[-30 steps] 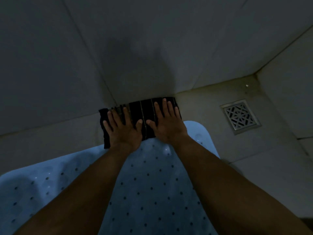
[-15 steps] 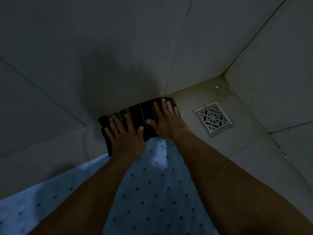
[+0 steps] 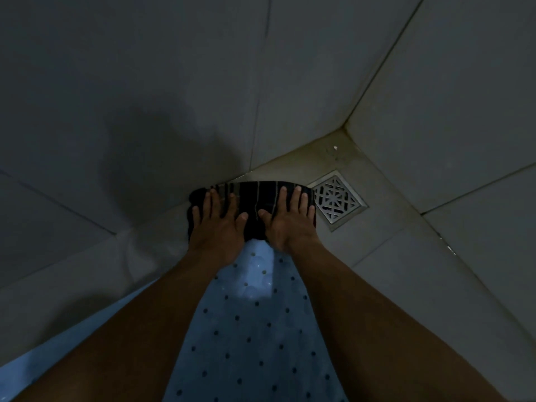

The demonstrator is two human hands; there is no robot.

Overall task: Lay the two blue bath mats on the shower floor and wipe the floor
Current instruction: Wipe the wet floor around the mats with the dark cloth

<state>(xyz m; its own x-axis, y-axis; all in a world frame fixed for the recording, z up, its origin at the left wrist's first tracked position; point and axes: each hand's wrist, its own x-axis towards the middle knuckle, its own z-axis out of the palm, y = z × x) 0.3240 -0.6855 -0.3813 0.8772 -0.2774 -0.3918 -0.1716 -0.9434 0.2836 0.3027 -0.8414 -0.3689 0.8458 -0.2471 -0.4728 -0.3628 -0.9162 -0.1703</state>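
Blue bath mat (image 3: 255, 329), dotted with small dark holes, lies flat on the shower floor (image 3: 406, 256) under both forearms. Its rounded far end meets the near edge of a dark striped cloth (image 3: 261, 195). A strip of the same blue shows at the lower left edge; I cannot tell whether it belongs to this mat or to a second one. The cloth lies bunched along the foot of the tiled wall (image 3: 174, 82). The left hand (image 3: 216, 230) and right hand (image 3: 290, 224) rest side by side on the cloth, palms down, fingers straight and spread, pressing it to the floor without gripping it. A square metal drain grate (image 3: 338, 200) sits just beside the right hand, and the cloth's right end reaches its corner.
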